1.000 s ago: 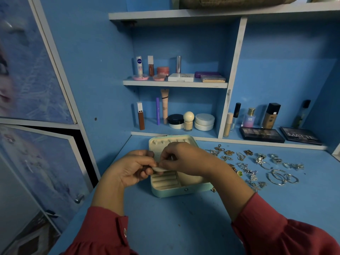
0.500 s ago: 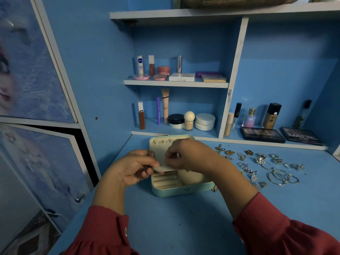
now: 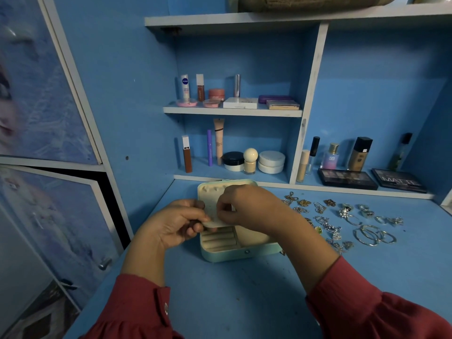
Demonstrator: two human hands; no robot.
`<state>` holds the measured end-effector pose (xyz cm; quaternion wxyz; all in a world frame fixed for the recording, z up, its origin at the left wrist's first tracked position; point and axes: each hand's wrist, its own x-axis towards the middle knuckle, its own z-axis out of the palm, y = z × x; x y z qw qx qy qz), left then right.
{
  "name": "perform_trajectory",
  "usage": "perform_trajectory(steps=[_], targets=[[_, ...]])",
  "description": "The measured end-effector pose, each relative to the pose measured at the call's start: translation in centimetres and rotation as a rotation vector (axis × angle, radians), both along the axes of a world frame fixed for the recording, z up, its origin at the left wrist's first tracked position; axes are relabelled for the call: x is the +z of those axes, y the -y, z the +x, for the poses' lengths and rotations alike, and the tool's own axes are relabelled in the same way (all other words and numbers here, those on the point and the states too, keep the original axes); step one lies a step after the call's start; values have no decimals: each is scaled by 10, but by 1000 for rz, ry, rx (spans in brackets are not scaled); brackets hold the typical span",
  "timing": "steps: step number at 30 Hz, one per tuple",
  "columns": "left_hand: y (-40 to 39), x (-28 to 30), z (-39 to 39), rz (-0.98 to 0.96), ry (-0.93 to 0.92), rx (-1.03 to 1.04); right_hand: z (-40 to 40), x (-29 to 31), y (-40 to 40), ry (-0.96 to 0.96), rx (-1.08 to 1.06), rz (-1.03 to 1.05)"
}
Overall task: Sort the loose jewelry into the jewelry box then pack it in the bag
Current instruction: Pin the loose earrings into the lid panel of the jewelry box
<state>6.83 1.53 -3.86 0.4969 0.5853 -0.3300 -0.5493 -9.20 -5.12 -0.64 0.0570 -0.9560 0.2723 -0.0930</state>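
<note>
Now both grips, left hand (image 3: 176, 225) and right hand (image 3: 247, 206), pinching cream flap (image 3: 215, 222) over jewelry box (image 3: 234, 253).

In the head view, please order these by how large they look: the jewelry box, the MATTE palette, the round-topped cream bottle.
1. jewelry box, open, partly behind the hands.
2. MATTE palette.
3. round-topped cream bottle.
The box lies nearer the camera, so its lead is partly due to nearness.
</note>
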Motion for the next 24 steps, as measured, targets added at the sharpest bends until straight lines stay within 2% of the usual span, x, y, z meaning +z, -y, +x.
perform_trajectory(steps=[8, 16, 24], targets=[[0, 0, 1, -13, 6, -19, 2, 0, 2, -43, -18, -28], [-2, 1, -1, -33, 5, -14, -3, 0, 6, 134, 91, 114], [0, 0, 1, -25, -9, 0, -1, 0, 4, 131, 128, 66]])
